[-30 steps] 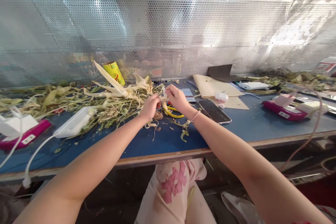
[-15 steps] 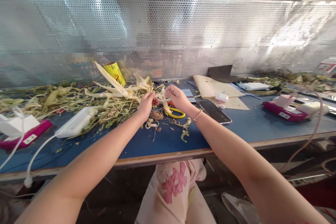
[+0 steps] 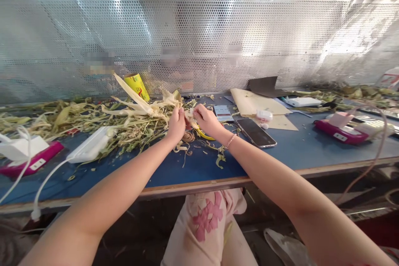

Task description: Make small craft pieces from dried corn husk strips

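My left hand (image 3: 177,124) is closed, thumb up, around a pale dried corn husk (image 3: 189,114) that shows in the gap between my hands. Against its right side my right hand (image 3: 205,119) pinches with curled fingers; the exact grip is hidden. A ball of brown twine (image 3: 188,136) lies just below, partly covered by my left hand. Yellow-handled scissors (image 3: 205,134) rest beneath my right hand, partly covered by it. More pale corn husks (image 3: 149,108) spread out to the left of my left hand.
Dried plant scraps (image 3: 134,133) cover the left of the blue table (image 3: 193,174). A white power strip (image 3: 92,144) lies there. On the right are a phone (image 3: 256,133), brown paper (image 3: 254,103), an earbud case (image 3: 264,115) and a magenta socket block (image 3: 340,132). A perforated metal screen (image 3: 202,29) stands behind.
My hands have drawn closer around the husk. My right hand has shifted slightly left and down, and covers more of the scissors. My left hand has turned more upright.
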Available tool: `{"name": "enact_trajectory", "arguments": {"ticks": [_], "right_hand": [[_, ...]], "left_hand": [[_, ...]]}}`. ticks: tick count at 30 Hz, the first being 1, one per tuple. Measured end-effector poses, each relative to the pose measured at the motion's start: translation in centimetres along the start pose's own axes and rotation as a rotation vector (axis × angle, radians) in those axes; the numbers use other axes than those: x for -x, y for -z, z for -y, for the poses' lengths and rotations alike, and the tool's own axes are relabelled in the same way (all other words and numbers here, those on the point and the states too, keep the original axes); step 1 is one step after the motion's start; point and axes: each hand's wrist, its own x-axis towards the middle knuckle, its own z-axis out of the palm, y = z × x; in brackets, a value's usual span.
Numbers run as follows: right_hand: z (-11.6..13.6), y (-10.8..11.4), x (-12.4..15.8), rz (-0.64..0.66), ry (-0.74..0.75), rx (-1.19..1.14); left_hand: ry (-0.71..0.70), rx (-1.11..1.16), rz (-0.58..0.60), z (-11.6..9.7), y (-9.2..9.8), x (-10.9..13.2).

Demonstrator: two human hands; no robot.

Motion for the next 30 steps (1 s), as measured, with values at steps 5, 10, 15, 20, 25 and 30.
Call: {"name": "enact_trajectory", "arguments": {"ticks": [5,10,15,20,25,30], "right_hand": [[0.3,-0.3,-0.1,-0.010,-0.012,-0.037],[-0.2,-0.3,-0.2,-0.035,-0.049,-0.094],[-0.7,-0.5,-0.3,-0.020,-0.087,-0.188],[-1.0,-0.6,-0.5,-0.033,-0.122,-0.299],[-1.1,-0.6,-0.5,-0.029,-0.216,-0.428],[-0.7,-1.1,-0.4,0.014,-0.282,-0.618]], "left_hand": [[-0.031,-0.060,-0.041,-0.2,0.0,0.0],[-0.106,-0.067,-0.050,-0.2,0.1,0.0],[-0.075,-0.031,-0.019,0.0,0.1,-0.2],[-0.046,0.027,0.014,0.3,-0.1,-0.3],[-0.036,0.074,-0.013,0.5,-0.1,-0.4],[-0.077,0.112,-0.058,0.1,-0.3,-0.2]]}}
